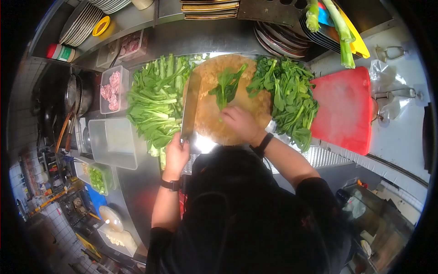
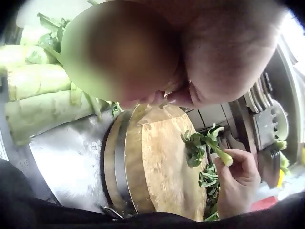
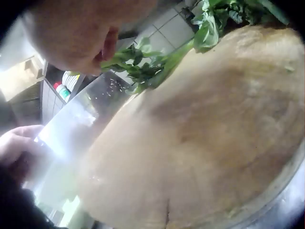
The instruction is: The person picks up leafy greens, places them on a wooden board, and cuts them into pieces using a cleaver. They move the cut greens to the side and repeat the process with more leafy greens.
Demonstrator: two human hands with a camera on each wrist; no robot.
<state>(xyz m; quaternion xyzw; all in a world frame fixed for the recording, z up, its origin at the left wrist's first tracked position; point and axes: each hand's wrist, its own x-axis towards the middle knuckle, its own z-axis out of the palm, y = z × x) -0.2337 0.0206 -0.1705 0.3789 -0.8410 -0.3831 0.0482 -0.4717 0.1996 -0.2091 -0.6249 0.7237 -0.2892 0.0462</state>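
Observation:
My left hand (image 1: 177,155) grips the handle of a cleaver (image 1: 190,98), its blade lying along the left side of a round wooden chopping block (image 1: 205,125). In the right wrist view the broad blade (image 3: 78,112) stands at the block's edge. Over the block, my right hand (image 1: 242,124) pinches the stem end of a leafy green stalk (image 1: 226,86), leaves pointing away from me. The left wrist view shows its pale stem (image 2: 223,156) between thumb and fingers. Long-stemmed greens (image 1: 157,98) lie left of the block, darker leafy greens (image 1: 292,100) right of it.
Left of the greens are a tub of raw meat (image 1: 111,89) and a clear plastic tub (image 1: 114,144). A red cutting board (image 1: 343,109) lies at the right. Stacked plates (image 1: 278,41) stand behind the block, with a wok (image 1: 84,93) far left.

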